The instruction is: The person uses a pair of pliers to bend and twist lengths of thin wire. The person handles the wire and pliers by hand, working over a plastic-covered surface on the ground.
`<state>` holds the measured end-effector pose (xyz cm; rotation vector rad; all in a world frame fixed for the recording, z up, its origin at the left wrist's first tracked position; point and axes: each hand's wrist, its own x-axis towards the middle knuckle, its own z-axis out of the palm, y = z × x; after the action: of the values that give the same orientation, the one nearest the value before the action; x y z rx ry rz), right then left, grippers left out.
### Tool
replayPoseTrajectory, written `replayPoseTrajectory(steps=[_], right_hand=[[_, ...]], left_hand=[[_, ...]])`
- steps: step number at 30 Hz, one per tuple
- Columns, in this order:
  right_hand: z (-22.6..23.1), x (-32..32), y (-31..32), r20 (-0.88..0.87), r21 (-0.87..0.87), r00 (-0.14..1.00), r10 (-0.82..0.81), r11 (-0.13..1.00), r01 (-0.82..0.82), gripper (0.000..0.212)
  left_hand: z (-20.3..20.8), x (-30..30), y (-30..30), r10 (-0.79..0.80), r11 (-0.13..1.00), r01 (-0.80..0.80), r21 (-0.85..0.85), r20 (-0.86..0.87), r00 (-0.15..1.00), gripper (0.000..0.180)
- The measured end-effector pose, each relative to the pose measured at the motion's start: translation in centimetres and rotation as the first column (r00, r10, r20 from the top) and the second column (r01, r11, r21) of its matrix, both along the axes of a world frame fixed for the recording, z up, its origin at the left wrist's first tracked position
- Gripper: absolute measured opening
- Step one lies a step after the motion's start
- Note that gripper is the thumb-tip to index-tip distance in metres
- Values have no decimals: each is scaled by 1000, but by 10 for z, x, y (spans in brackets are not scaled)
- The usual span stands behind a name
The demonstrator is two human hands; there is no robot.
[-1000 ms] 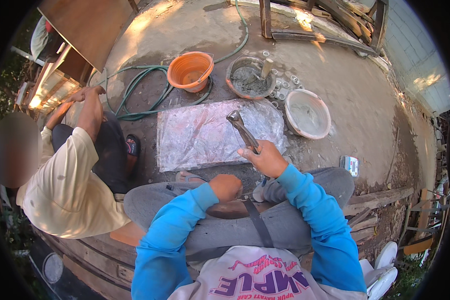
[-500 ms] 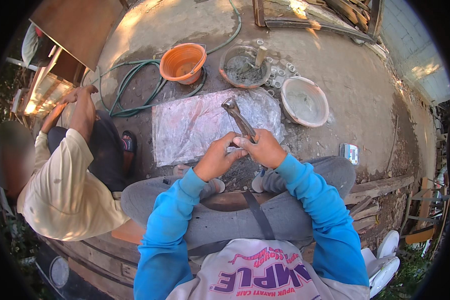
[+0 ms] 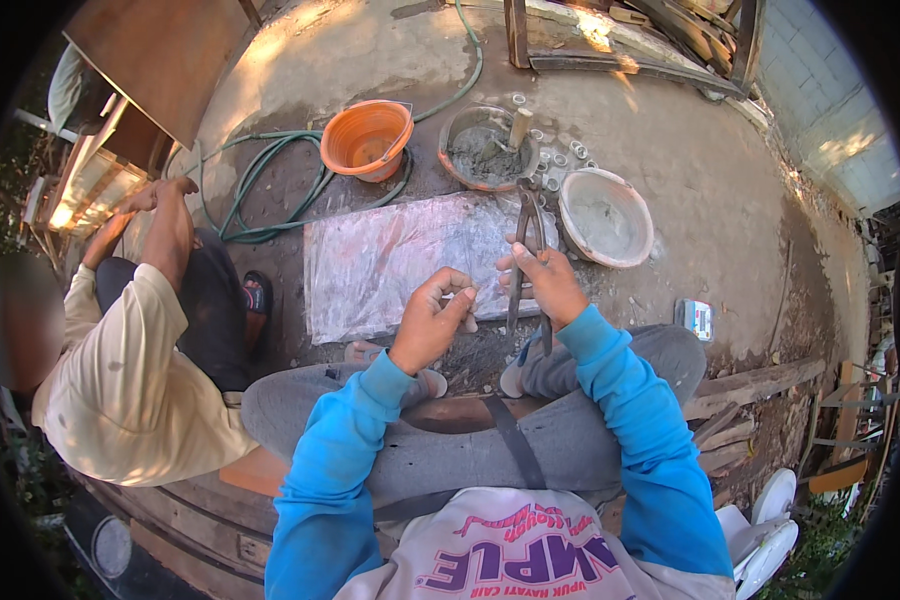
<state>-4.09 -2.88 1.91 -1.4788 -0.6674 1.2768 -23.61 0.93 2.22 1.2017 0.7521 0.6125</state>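
Observation:
In my right hand (image 3: pixel 550 283) is a pair of long-handled metal pincers (image 3: pixel 529 205). Their head points away from me, and the handles stand apart, with the fingers around them. My left hand (image 3: pixel 435 318) is held to the left of the pincers, thumb and fingertips pinched together. Whatever lies in that pinch is too small to make out. Both hands hover over my lap, near the front edge of a plastic-covered flat sheet (image 3: pixel 390 265) on the ground.
Beyond the sheet stand an orange bucket (image 3: pixel 355 140), a basin of wet grey mortar with a wooden-handled tool (image 3: pixel 520 128), and a pale basin (image 3: pixel 607 215). Several small rings (image 3: pixel 560 160) lie nearby. A green hose (image 3: pixel 245 190) coils left. Another person (image 3: pixel 140 370) sits at my left.
My hands have moved apart. The left has let go of the pincers and shifted left; the right keeps them, now more upright with the handles spread.

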Motion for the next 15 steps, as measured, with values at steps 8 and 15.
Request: replayPoseTrajectory(steps=[8, 15], right_hand=[[35, -17, -15, 830, 301, 556, -46, 876, -377, 43], [36, -18, -14, 969, 153, 247, 15, 749, -645, 50]], left_hand=[[4, -4, 5, 46, 993, -32, 113, -131, 990, 11], [-4, -4, 3, 70, 885, -8, 466, -117, 991, 12]])
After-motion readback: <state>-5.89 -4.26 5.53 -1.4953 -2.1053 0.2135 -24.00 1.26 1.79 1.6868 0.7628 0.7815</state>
